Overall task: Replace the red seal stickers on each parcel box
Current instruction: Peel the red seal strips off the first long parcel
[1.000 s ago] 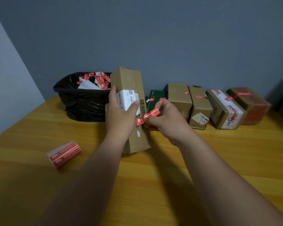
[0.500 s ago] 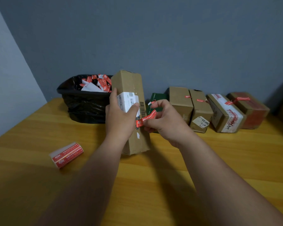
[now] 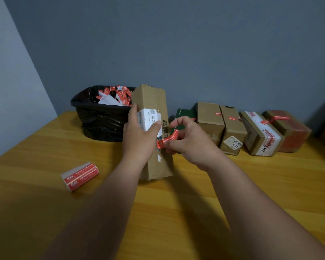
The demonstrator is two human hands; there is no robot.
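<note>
Your left hand (image 3: 139, 136) grips the upright box (image 3: 154, 132); your right hand's (image 3: 191, 141) fingers (image 3: 174, 146) pinch one red sticker (image 3: 168, 140). Centre-right, five boxes (image 3: 233, 132) line the wall; left, one black bin (image 3: 101, 117), one sticker roll (image 3: 80, 175) on the table (image 3: 176, 212).

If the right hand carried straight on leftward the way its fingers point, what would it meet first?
Most likely the tall cardboard box, just beyond the red sticker that the right hand pinches. The left hand grips that box; depth is unclear.

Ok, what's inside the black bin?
The black bin holds red stickers and white backing paper heaped near its rim. Anything beneath that heap is covered.
</note>
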